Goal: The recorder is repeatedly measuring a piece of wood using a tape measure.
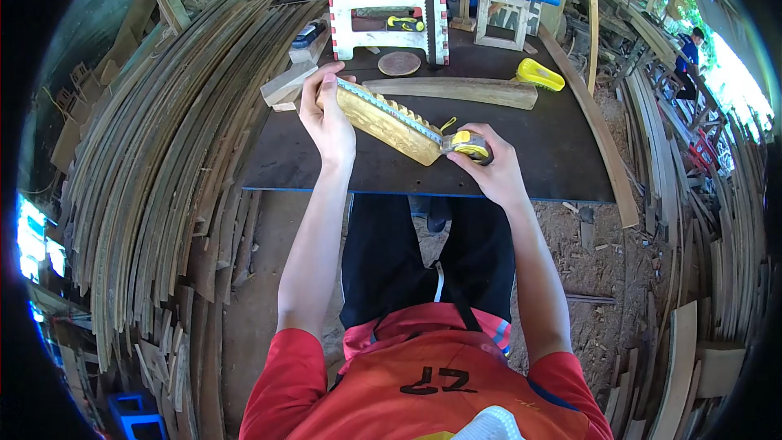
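Observation:
A yellowish wooden block [385,125] with one notched, carved edge is held tilted above the dark tabletop. My left hand [327,113] grips its upper left end, with the thumb over the end of the pulled-out tape blade [391,107]. This blade runs along the block's length, beside the notched edge. At the lower right end, my right hand [495,162] holds the yellow and grey tape measure case [469,145], which sits against the block. A yellow wrist loop [449,124] sticks up from the case.
On the dark table [293,159] are a long wooden piece [452,91], a wooden disc [399,64], a yellow scoop-shaped object [540,74] and a white and red plastic stool [391,43]. A saw blade [429,12] stands upright. Stacked planks [159,134] lie left. A person [689,61] is far right.

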Demonstrator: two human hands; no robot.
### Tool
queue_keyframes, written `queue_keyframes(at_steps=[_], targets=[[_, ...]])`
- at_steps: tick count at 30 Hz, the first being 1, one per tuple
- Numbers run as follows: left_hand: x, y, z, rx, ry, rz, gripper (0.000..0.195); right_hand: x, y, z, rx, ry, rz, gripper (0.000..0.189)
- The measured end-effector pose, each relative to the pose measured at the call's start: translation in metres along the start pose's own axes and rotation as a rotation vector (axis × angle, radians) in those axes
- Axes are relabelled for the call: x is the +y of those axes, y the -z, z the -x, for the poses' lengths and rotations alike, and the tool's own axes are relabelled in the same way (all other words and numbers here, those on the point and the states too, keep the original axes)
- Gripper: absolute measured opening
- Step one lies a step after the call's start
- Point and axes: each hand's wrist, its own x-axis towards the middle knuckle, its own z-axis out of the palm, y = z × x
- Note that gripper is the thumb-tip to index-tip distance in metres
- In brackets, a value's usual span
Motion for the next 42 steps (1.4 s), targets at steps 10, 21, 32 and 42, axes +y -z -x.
queue_keyframes(at_steps=[10, 21, 32, 42], targets=[[-0.007, -0.001, 0.0, 0.017, -0.099, 0.027, 0.023, 0.005, -0.001, -0.001, -0.012, -0.025, -0.028, 0.042], [-0.012, 0.006, -0.001, -0.047, -0.113, -0.004, 0.029, 0.003, 0.0, -0.002, -0.013, -0.034, -0.029, 0.042], [-0.01, 0.005, 0.0, -0.004, -0.084, 0.073, 0.024, 0.003, 0.0, -0.001, -0.023, -0.009, -0.001, 0.041], [-0.007, -0.007, 0.0, 0.133, -0.041, 0.15, 0.016, 0.002, -0.001, 0.0, 0.007, 0.093, 0.021, 0.037]])
